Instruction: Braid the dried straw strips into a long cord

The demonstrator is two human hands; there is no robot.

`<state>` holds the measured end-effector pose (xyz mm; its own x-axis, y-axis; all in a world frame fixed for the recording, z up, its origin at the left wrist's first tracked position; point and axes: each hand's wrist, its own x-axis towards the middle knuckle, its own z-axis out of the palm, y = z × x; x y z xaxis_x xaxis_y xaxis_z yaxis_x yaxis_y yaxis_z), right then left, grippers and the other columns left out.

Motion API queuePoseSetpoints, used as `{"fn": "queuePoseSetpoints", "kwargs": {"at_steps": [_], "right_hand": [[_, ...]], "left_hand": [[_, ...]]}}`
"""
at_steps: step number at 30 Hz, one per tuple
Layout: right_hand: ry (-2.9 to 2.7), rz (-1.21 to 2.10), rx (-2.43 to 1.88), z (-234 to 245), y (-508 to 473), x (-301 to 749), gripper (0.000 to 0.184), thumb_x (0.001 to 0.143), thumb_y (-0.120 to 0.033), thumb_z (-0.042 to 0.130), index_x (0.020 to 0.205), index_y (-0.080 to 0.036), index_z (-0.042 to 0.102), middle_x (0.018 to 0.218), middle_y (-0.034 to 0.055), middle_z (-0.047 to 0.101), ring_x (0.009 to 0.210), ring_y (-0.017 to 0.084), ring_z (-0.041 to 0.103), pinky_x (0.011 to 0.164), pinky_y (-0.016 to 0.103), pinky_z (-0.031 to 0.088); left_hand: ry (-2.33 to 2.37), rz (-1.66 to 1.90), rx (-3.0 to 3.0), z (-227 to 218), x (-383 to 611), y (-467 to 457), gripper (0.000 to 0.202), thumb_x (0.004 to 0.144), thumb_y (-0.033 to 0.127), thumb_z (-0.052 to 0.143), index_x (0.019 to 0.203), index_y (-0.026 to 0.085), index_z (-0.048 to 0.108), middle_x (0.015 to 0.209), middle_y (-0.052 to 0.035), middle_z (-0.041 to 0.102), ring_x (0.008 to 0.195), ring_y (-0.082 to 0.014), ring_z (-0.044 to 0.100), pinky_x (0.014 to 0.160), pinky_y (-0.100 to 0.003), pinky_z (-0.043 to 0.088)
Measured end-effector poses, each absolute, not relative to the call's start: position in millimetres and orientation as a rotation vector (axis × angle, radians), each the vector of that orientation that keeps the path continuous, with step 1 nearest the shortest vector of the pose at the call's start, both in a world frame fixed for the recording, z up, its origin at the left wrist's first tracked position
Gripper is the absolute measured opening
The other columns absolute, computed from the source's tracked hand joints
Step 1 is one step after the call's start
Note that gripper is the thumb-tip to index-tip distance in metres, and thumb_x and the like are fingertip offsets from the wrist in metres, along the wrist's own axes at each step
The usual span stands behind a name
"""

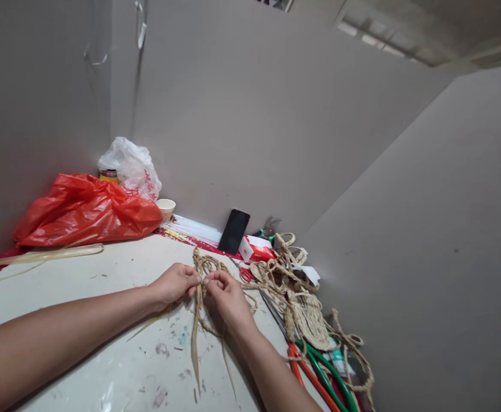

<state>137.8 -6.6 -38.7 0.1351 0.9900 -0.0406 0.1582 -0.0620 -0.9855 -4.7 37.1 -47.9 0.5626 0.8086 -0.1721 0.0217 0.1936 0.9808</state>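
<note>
Over the middle of the white table, my left hand (pixel 179 284) pinches a braided straw cord (pixel 197 262) from its left side. My right hand (pixel 229 297) closes on the same cord from the right, thumb and forefinger together. The fingertips of both hands nearly meet at the braid. Below them, loose flat straw strands (pixel 195 343) hang down over the tabletop. Behind my right hand the finished braid curls in a loop and runs off to the right. The exact grip point is partly covered by my fingers.
A pile of braided cord (pixel 304 309) lies at right, with red scissors (pixel 246 274) and orange- and green-handled tools (pixel 319 366). A black phone (pixel 234 231) leans on the wall beside a red box (pixel 261 249). At left sit a red plastic bag (pixel 87 212), a paper cup (pixel 166 209) and straw strips (pixel 62 253).
</note>
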Motion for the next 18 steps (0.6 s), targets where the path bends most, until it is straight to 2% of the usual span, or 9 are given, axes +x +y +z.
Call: {"fn": "queuePoseSetpoints", "kwargs": {"at_steps": [3, 7, 12, 15, 18], "right_hand": [[-1.182, 1.275, -1.450, -32.4, -7.4, 146.3, 0.028, 0.075, -0.043, 0.056, 0.065, -0.017, 0.052, 0.049, -0.0051, 0.048, 0.036, 0.004, 0.025, 0.034, 0.018, 0.015], [-1.188, 1.508, -1.429, -27.1, -9.0, 156.1, 0.028, 0.070, -0.040, 0.061, 0.062, -0.014, 0.056, 0.044, -0.0050, 0.047, 0.031, 0.003, 0.023, 0.031, 0.017, 0.011], [-1.119, 1.576, -1.363, -25.4, -9.4, 152.7, 0.025, 0.066, -0.037, 0.061, 0.058, -0.015, 0.053, 0.040, -0.0073, 0.043, 0.028, 0.001, 0.022, 0.030, 0.016, 0.012], [-1.069, 1.516, -1.348, -27.4, -11.9, 139.7, 0.024, 0.068, -0.036, 0.057, 0.059, -0.014, 0.054, 0.042, -0.0064, 0.046, 0.028, 0.002, 0.028, 0.029, 0.015, 0.017], [-1.037, 1.422, -1.380, -32.3, -16.7, 124.2, 0.023, 0.070, -0.036, 0.056, 0.061, -0.015, 0.054, 0.042, -0.0043, 0.050, 0.029, 0.005, 0.041, 0.030, 0.015, 0.023]], "left_hand": [[0.833, 0.654, 1.314, -47.1, -5.7, 37.9, 0.028, 0.076, 0.041, 0.052, 0.062, 0.016, 0.049, 0.043, 0.0061, 0.043, 0.031, -0.0041, 0.024, 0.035, -0.022, 0.013], [0.823, 0.680, 1.382, -47.7, -6.2, 38.1, 0.027, 0.077, 0.038, 0.052, 0.063, 0.014, 0.052, 0.043, 0.0056, 0.045, 0.034, -0.0038, 0.026, 0.039, -0.021, 0.018], [0.793, 0.776, 1.436, -49.5, -3.1, 36.7, 0.021, 0.075, 0.032, 0.052, 0.063, 0.014, 0.052, 0.048, 0.0023, 0.054, 0.044, -0.0069, 0.043, 0.052, -0.020, 0.034], [0.768, 0.833, 1.408, -50.4, 0.2, 34.5, 0.019, 0.073, 0.030, 0.053, 0.061, 0.015, 0.050, 0.054, 0.0000, 0.059, 0.052, -0.0101, 0.053, 0.059, -0.023, 0.040], [0.794, 0.863, 1.346, -51.4, 3.4, 30.5, 0.015, 0.071, 0.026, 0.052, 0.061, 0.016, 0.048, 0.050, 0.0019, 0.056, 0.046, -0.0095, 0.051, 0.051, -0.021, 0.037]]}}
